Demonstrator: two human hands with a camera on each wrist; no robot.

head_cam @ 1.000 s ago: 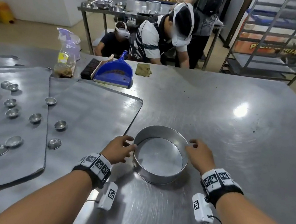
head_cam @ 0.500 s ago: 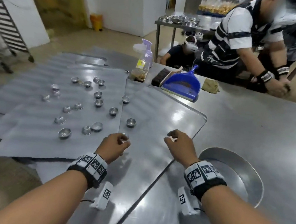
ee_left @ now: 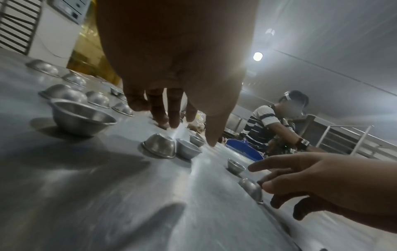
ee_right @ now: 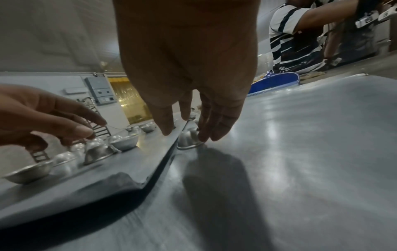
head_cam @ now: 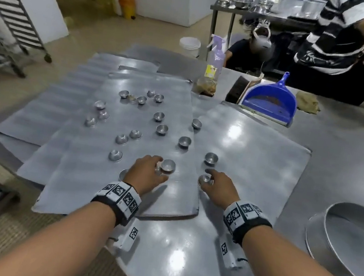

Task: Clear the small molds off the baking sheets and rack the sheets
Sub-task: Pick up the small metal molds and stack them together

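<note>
Several small round metal molds point(head_cam: 161, 129) lie scattered on overlapping flat baking sheets point(head_cam: 105, 188), some upright, some upside down. My left hand point(head_cam: 159, 169) hovers with loosely straight fingers point(ee_left: 159, 115) over an upside-down mold point(ee_left: 159, 147) and an upright mold point(head_cam: 168, 165) beside it. It holds nothing. My right hand point(head_cam: 205, 178) reaches down onto another upside-down mold point(ee_right: 190, 138) at the left edge of the right sheet point(head_cam: 254, 159). Its fingertips point(ee_right: 206, 135) touch the mold's side and its thumb hangs on the other side. One more upright mold point(head_cam: 211, 158) stands just beyond.
A round cake pan point(head_cam: 339, 218) stands on the steel table at the right. A blue dustpan point(head_cam: 271, 101), a brush and a spray bottle point(head_cam: 216, 56) sit at the far edge. A person in a striped shirt point(head_cam: 339, 42) leans over there. A tray rack point(head_cam: 12, 11) stands far left.
Both hands left the round pan's rim and moved left over the sheets. They now reach down to the nearest molds. My view has swung left with them.
</note>
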